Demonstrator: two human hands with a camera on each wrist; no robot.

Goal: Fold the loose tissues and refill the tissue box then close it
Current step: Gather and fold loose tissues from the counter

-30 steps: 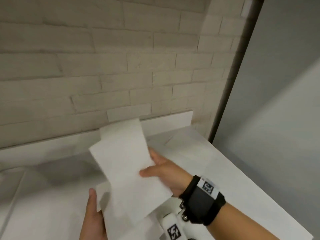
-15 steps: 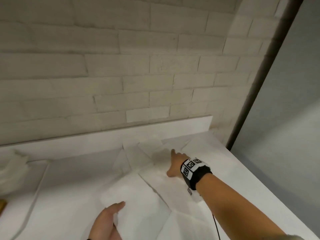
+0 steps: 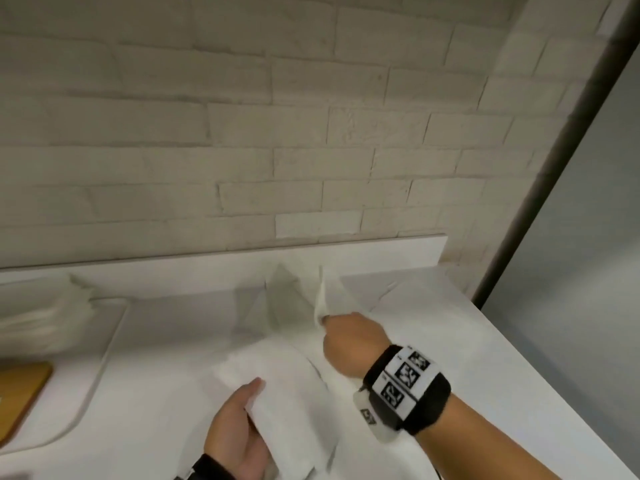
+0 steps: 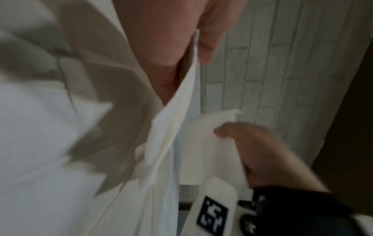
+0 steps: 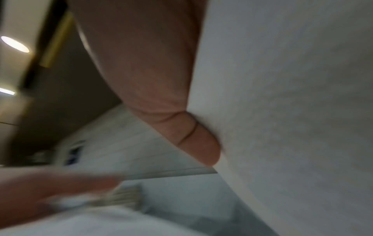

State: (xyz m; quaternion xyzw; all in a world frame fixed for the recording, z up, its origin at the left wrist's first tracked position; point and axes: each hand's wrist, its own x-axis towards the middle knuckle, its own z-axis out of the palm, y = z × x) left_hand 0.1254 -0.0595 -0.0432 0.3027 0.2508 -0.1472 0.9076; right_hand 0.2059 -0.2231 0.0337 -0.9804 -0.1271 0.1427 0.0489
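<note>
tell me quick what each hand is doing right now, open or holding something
Left hand: holding the folded tissue, thumb on top.
Right hand: pinching the edge of a loose tissue, lifting it off the counter.

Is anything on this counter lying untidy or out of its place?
Yes. Several loose tissues lie unfolded and overlapping at odd angles near the back of the counter. The right hand pinches one of them; the left hand holds a folded tissue. Nothing looks spilled or torn.
</note>
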